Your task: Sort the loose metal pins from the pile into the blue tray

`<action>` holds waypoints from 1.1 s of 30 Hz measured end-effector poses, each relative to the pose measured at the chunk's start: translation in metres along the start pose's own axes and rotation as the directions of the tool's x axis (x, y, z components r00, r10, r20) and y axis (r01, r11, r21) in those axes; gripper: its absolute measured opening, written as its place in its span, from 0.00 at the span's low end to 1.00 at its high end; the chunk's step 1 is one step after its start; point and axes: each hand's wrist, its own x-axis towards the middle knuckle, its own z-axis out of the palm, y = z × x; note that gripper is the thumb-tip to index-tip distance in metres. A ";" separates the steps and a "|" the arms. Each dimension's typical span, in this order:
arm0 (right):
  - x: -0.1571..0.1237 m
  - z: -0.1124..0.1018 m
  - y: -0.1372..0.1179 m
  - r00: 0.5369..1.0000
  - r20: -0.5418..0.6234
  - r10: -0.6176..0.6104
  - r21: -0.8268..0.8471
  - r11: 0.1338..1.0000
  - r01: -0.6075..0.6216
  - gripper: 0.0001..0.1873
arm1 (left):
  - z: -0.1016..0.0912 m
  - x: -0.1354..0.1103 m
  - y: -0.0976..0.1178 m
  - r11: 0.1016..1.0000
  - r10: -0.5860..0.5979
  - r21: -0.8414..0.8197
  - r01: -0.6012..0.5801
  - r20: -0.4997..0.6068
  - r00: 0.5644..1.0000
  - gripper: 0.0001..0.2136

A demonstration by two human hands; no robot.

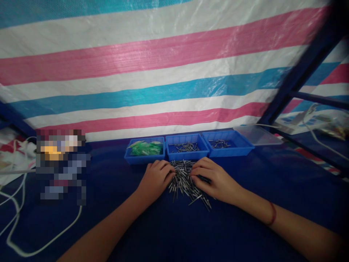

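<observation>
A loose pile of thin silver metal pins (185, 178), shaped like blind rivets, lies on the dark blue table in front of me. My left hand (158, 176) rests at the pile's left side, its fingers curled and thumb near the forefinger at the pins. On the right side, my right hand (211, 178) has its fingers bent and thumb drawn in, with the fingertips on the pins. A dark strip shows between that thumb and the fingers; I cannot tell whether it is an object or a gap. What either hand's fingertips pinch is too small to make out.
Behind the pile stand three blue bins: one with green plastic packets (145, 148), a middle bin (188, 137) and a right bin (231, 140) with pins. A clear lid (261, 135) lies at right. White cables (23, 251) and a blurred-out area are at left; a striped sheet (152, 72) hangs behind.
</observation>
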 end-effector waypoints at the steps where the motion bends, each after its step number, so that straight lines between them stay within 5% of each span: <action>1: 0.000 0.000 -0.001 1.000 0.006 -0.002 0.009 1.000 0.001 0.06 | 0.001 0.000 0.000 1.000 -0.004 0.002 0.004 0.003 1.000 0.06; 12: 0.013 -0.002 -0.007 0.995 -0.071 0.067 -0.008 0.998 -0.067 0.14 | -0.015 0.002 0.012 0.976 -0.028 -0.217 -0.012 -0.184 0.983 0.05; 18: 0.039 -0.007 -0.019 0.998 -0.024 0.052 0.108 0.993 -0.049 0.08 | -0.032 0.009 0.022 0.897 -0.130 -0.441 0.026 -0.208 0.969 0.05; 26: 0.035 0.006 -0.026 0.983 -0.105 0.149 0.279 0.954 -0.115 0.07 | -0.009 0.006 0.021 0.718 -0.316 -0.690 0.088 -0.211 0.925 0.07; 33: 0.026 0.011 -0.031 0.983 -0.106 0.147 0.333 0.937 -0.104 0.06 | -0.012 -0.003 0.030 0.754 -0.252 -0.657 0.020 -0.261 0.932 0.04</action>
